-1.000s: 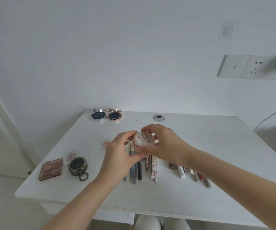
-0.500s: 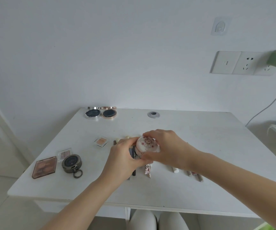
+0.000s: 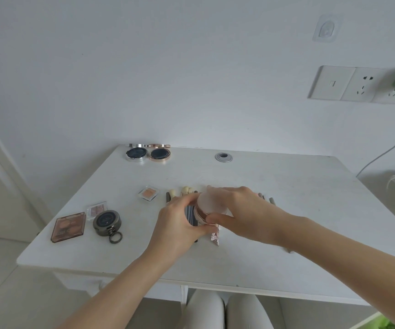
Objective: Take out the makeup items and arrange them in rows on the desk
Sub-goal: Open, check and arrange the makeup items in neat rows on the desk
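**Jar tipped over on its side in both hands**

Your hands have turned the little round jar (image 3: pixel 209 208) since a moment ago: its flowery top faced you then, and now you see its pale frosted side with a pink-gold rim. Your left hand (image 3: pixel 180 224) curls round the jar's left side. Your right hand (image 3: pixel 246 213) grips it from the right, thumb underneath. You hold it just above the row of brushes and pencils (image 3: pixel 190 213) in the middle of the desk (image 3: pixel 298 222).

To the left lie a small square pan (image 3: pixel 148 194), a clear little case (image 3: pixel 96 208), a brown palette (image 3: pixel 68 226) and a round dark compact with a ring (image 3: pixel 107 223). Two open round compacts (image 3: pixel 148 153) sit at the far edge, near a cable hole (image 3: pixel 223 157). On the right side the desk shows wide bare white top, out to its right edge.
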